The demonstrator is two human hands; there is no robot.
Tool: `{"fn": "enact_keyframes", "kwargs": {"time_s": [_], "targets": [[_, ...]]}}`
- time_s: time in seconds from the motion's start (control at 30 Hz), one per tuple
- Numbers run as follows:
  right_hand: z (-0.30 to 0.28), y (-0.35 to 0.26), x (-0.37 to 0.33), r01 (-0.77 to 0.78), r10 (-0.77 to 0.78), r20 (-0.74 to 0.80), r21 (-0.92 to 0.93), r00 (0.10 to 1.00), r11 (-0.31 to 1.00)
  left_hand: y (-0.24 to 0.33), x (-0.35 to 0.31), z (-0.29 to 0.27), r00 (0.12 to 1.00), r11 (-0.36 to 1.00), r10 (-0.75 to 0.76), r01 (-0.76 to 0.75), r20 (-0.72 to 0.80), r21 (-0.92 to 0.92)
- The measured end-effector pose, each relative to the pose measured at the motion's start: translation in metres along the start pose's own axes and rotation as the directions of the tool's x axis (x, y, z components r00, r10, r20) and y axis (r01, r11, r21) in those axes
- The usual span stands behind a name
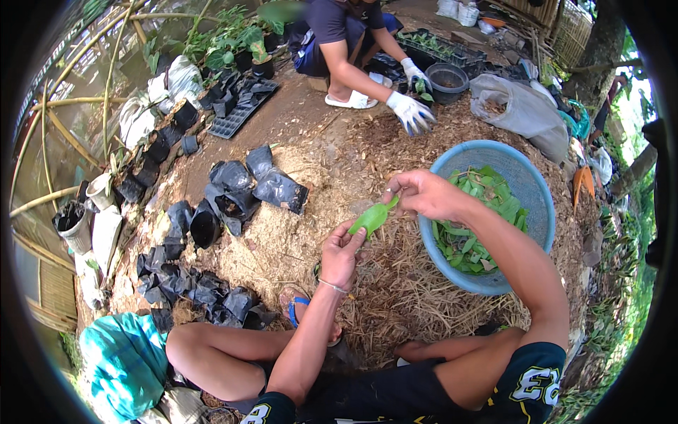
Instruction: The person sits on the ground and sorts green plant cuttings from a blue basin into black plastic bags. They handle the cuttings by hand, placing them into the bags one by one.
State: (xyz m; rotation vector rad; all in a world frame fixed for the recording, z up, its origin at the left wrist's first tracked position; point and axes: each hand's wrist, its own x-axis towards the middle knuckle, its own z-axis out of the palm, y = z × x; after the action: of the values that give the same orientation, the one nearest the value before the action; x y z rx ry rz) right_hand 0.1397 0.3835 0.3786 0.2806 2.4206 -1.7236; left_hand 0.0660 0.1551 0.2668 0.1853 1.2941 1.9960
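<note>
A single green leaf is stretched between my two hands, above the straw-covered ground. My left hand pinches its lower end between thumb and fingers. At the other end, my right hand grips the tip or stem with closed fingertips. Just beyond my right forearm stands a round blue basin, partly covered by that arm. Loose green leaves lie heaped inside it.
Black plastic grow bags stand and lie to the left. Across from me a crouching person in white gloves works beside a dark bucket. A black seedling tray and a grey sack lie farther off.
</note>
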Motion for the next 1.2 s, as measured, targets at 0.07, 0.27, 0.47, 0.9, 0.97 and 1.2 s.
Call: {"fn": "enact_keyframes", "kwargs": {"time_s": [0.07,0.27,0.47,0.9,0.97,1.2], "targets": [[0.008,-0.003,0.0,-0.009,0.009,0.003,0.005,1.0,1.0,-0.001,-0.005,-0.012,0.998,0.995,0.047,-0.044,-0.032,0.087],[0.033,0.002,0.005,-0.002,0.009,0.048,-0.139,0.999,0.99,-0.013,-0.016,-0.047,0.997,0.968,0.066,-0.07,0.025,0.24],[0.053,0.006,0.002,0.037,0.017,0.167,-0.316,0.986,0.948,-0.031,-0.023,-0.063,0.993,0.969,0.083,-0.1,0.085,0.225],[0.093,-0.01,0.007,-0.109,0.137,0.141,-0.187,0.981,0.976,-0.017,-0.028,-0.083,0.991,0.991,0.121,-0.123,0.049,0.047],[0.095,-0.014,0.012,-0.144,0.168,0.157,-0.148,0.973,0.978,-0.011,-0.027,-0.083,0.988,0.988,0.154,-0.154,0.018,-0.009],[0.12,-0.007,0.011,-0.09,0.114,0.145,-0.161,0.983,0.983,-0.007,-0.026,-0.09,0.982,0.981,0.184,-0.182,-0.039,0.062]]}}
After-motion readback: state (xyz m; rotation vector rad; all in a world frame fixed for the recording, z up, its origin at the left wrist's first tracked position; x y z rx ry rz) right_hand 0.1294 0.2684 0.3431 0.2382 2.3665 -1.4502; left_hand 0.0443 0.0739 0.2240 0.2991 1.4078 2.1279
